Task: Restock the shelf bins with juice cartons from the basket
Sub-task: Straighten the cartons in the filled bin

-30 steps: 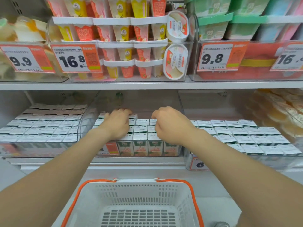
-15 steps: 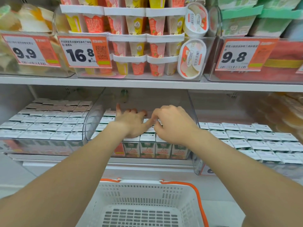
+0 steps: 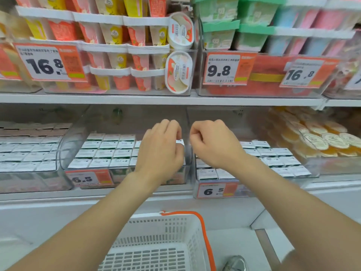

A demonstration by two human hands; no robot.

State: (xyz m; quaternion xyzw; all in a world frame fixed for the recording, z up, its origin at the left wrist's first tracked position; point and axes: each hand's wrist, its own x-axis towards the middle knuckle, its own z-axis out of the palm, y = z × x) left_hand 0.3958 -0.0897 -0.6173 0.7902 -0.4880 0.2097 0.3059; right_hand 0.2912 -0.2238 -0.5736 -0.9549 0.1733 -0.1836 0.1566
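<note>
Rows of small juice cartons (image 3: pixel 105 153) with white tops fill the clear middle bin (image 3: pixel 64 151) on the lower shelf. My left hand (image 3: pixel 160 151) reaches into that bin's right side, its fingers curled down round a carton (image 3: pixel 180 142) in the last column. Just to the right, my right hand (image 3: pixel 213 145) hovers in a fist at the wall between the middle bin and the right bin (image 3: pixel 242 190), with nothing seen in it. The white basket (image 3: pixel 156 227) with an orange handle sits below my arms; the part in view holds no cartons.
More white-topped cartons fill the left bin (image 3: pixel 29 153) and the right bin's rows (image 3: pixel 273 159). Orange jelly cups (image 3: pixel 312 137) lie at the far right. The upper shelf (image 3: pixel 175 99) with dessert tubs overhangs the bins. A metal round object (image 3: pixel 235 264) shows beside the basket.
Both hands came off the carton tops. My left hand moved to the bin's right column and curled its fingers; my right hand rose and closed into a fist by the bin wall.
</note>
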